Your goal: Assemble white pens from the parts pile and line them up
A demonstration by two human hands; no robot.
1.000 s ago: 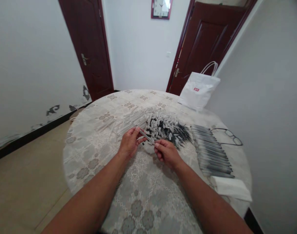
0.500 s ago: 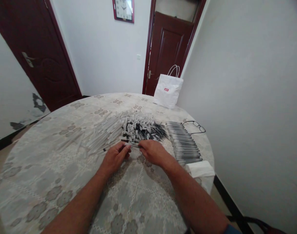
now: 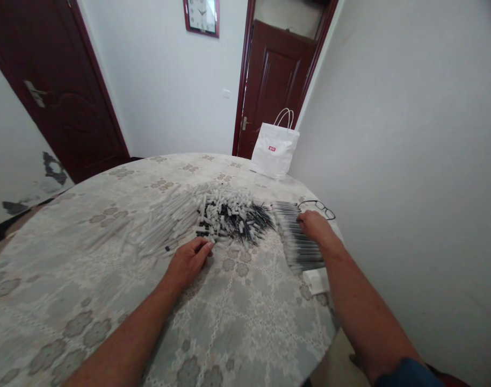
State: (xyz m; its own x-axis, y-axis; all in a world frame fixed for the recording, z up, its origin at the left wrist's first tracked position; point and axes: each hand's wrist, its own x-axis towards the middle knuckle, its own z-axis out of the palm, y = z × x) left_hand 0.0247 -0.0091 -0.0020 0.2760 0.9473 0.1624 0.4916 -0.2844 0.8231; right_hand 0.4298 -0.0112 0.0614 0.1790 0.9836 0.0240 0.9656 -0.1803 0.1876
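Observation:
My left hand (image 3: 189, 262) rests at the near edge of a loose pile, thumb and fingertips pressed together. What they hold, if anything, is too small to make out. Beside it lie several clear pen barrels (image 3: 167, 226), white pen caps (image 3: 223, 200) and dark pen refills (image 3: 258, 217). Over on the right, my right hand (image 3: 316, 226) is closed in a pinch at the dark end of a pen, above a neat row of assembled pens (image 3: 289, 236). Its fingers partly cover that pen and its neighbours.
Eyeglasses (image 3: 324, 208) lie just beyond my right hand. A folded white packet (image 3: 316, 281) sits by the row's near end, partly behind my forearm. At the back of the round patterned table (image 3: 229, 328) stands a white paper bag (image 3: 275, 150).
My right hand has left my left hand and moved right to the row of pens. The pen between both hands is gone from there. My left hand stays by the pile.

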